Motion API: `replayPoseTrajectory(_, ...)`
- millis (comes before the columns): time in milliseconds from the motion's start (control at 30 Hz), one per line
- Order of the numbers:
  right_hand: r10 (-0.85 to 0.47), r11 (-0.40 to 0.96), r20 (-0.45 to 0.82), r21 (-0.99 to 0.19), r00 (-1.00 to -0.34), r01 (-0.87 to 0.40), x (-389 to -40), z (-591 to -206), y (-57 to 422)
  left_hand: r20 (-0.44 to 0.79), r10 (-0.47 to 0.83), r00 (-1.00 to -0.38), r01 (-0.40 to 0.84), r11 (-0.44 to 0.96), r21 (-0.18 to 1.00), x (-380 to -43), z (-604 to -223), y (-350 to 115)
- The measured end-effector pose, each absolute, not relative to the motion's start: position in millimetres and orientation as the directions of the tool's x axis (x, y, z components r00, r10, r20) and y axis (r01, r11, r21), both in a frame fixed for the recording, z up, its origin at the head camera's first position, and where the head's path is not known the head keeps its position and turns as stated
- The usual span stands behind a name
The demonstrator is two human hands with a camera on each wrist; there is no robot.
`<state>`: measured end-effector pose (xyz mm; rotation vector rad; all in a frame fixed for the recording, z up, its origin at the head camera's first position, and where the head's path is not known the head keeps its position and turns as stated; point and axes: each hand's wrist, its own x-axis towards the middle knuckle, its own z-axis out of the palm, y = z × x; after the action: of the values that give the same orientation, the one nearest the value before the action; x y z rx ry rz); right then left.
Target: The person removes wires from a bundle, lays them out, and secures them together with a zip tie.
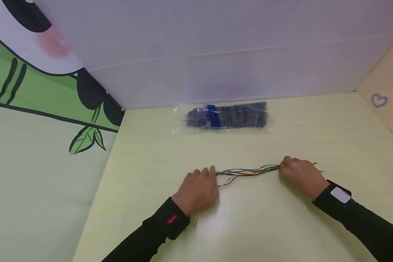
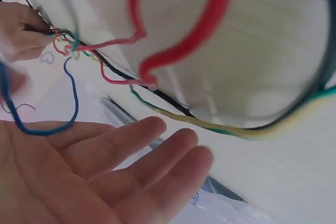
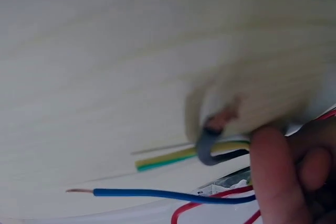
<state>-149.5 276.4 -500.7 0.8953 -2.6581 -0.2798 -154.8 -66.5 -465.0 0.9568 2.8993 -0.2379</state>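
A bundle of thin coloured electrical wires (image 1: pixel 249 171) stretches across the table between the two hands. My right hand (image 1: pixel 302 176) grips the bundle near one end. Beyond its fingers stick out a blue wire (image 3: pixel 157 193) with a bare copper tip, a yellow-green wire (image 3: pixel 168 158) and a bent dark wire (image 3: pixel 207 148). My left hand (image 1: pixel 198 190) is at the bundle's other side. In the left wrist view its fingers (image 2: pixel 173 166) are extended and slightly bent, and a loop of blue wire (image 2: pixel 47 131) crosses by the index finger's base. Red wires (image 2: pixel 210 19) hang close to the camera.
A clear plastic bag (image 1: pixel 229 115) with a bundle of dark strips and a blue band lies at the back of the table (image 1: pixel 144 145). A pale wall panel (image 1: pixel 216 76) stands behind it, with printed side panels left and right.
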Motion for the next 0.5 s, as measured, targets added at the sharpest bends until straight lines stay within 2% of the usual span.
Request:
replayPoseTrajectory(100, -0.614, 0.785, 0.233, 0.275, -0.754, -0.554, -148.3, -499.8, 277.8, -0.149, 0.58, -0.801, 0.596, 0.797, -0.099, -153.3, -466.5, -63.3)
replayPoseTrajectory(200, -0.619, 0.782, 0.229, 0.271, -0.752, -0.561, -147.1, -502.3, 279.6, -0.069, 0.627, -0.776, 0.625, 0.75, -0.218, -154.9, -474.7, -67.2)
replayPoseTrajectory(300, -0.624, 0.779, 0.254, 0.28, -0.739, -0.561, -145.9, -506.6, 281.4, 0.031, 0.687, -0.726, 0.648, 0.698, -0.306, -160.4, -482.0, -74.8)
replayPoseTrajectory(400, -0.627, 0.777, 0.289, 0.289, -0.723, -0.559, -146.9, -510.8, 283.2, 0.056, 0.717, -0.694, 0.675, 0.677, -0.294, -169.4, -486.3, -81.3)
replayPoseTrajectory(500, -0.639, 0.769, 0.304, 0.277, -0.706, -0.576, -147.4, -513.5, 285.2, 0.048, 0.711, -0.701, 0.682, 0.689, -0.247, -176.4, -488.8, -88.6)
